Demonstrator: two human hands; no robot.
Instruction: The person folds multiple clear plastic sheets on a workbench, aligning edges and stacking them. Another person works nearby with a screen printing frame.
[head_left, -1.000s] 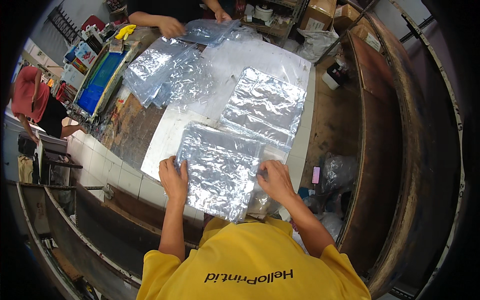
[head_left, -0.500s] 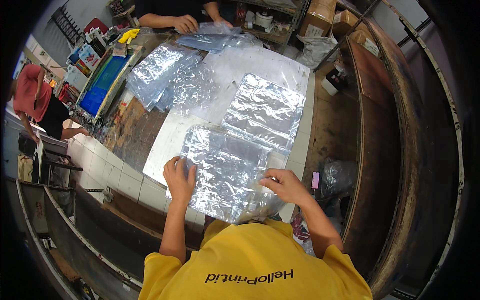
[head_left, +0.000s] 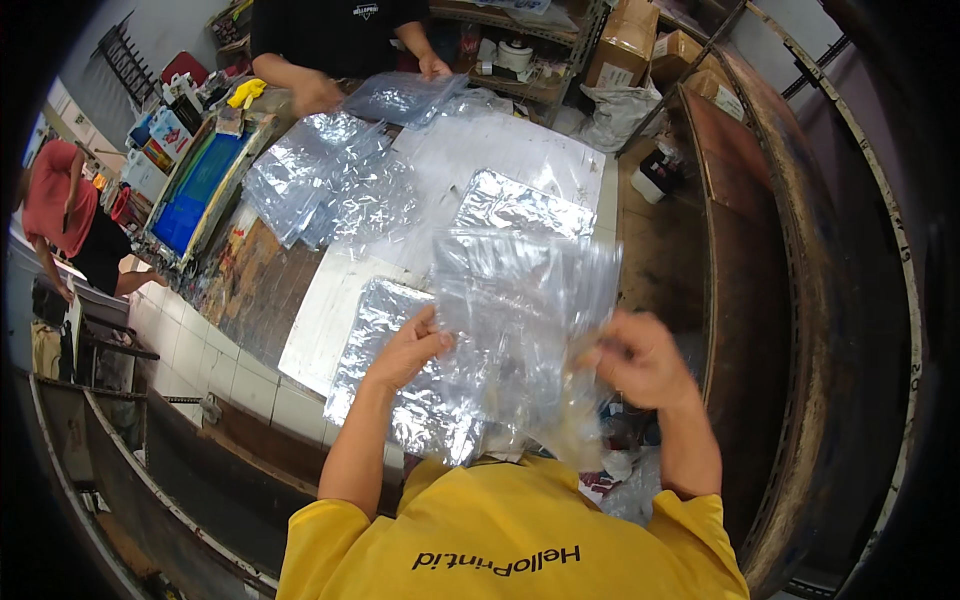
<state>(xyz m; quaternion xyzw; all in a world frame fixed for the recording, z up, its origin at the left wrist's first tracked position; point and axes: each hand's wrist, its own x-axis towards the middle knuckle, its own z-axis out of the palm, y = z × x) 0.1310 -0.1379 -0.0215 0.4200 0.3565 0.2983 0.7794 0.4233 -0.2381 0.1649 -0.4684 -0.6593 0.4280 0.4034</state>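
Note:
A clear plastic bag (head_left: 510, 310) is lifted off the table between my two hands, its right side smeared by motion. My left hand (head_left: 408, 350) is closed on its left edge. At the opposite edge my right hand (head_left: 645, 360), somewhat blurred, pinches the plastic. Below the lifted bag lies a shiny stack of clear plastic bags (head_left: 370, 365), partly covered. Another shiny stack (head_left: 525, 205) shows its far part beyond the lifted bag.
Loose clear bags (head_left: 320, 180) spread over the table's far left. Across the table a co-worker's hand (head_left: 432, 66) touches more bags (head_left: 405, 98). A blue screen frame (head_left: 200, 195) stands at the left edge. Shelving (head_left: 750, 330) runs along the right, with cardboard boxes (head_left: 622, 45) behind.
The bag has come up off the near stack, my right hand moving right and toward me with its edge. My left hand has shifted right onto the bag. The co-worker's hands moved apart.

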